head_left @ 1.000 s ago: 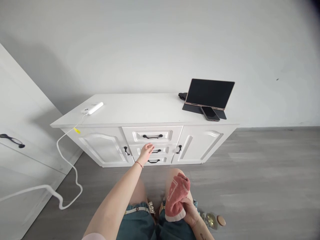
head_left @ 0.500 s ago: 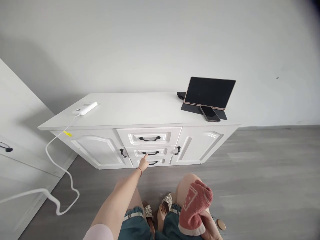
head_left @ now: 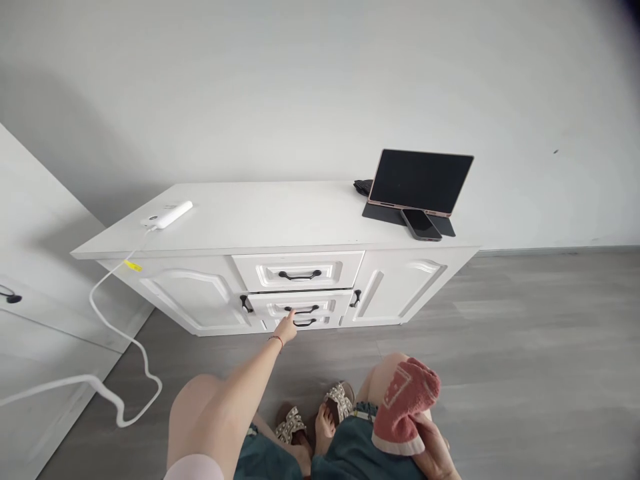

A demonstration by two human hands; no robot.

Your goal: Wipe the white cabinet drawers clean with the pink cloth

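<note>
My left hand [head_left: 286,327] grips the black handle [head_left: 306,309] of the middle drawer [head_left: 270,305], with a finger hooked at the handle's left end. That drawer stands out a little, leaving a dark gap along its top edge. In my right hand [head_left: 434,448], low at the right by my knee, is a bunched pinkish-red towel [head_left: 407,403] with a pale border. The upper drawer [head_left: 345,270], with its own black handle, is closed. Below, the bottom drawer's handle [head_left: 305,323] shows partly past my hand.
The white cabinet [head_left: 270,213] stands against the wall. On its top are a tablet [head_left: 421,180], a phone [head_left: 421,225], a black item [head_left: 362,187] and a white device [head_left: 171,215]. A white cable [head_left: 113,327] hangs at left. My sandals [head_left: 291,425] rest on the grey floor [head_left: 530,347].
The middle drawer has come out slightly towards me with my left hand on its handle. My right hand and the towel have shifted a little to the right. My knees have spread apart.
</note>
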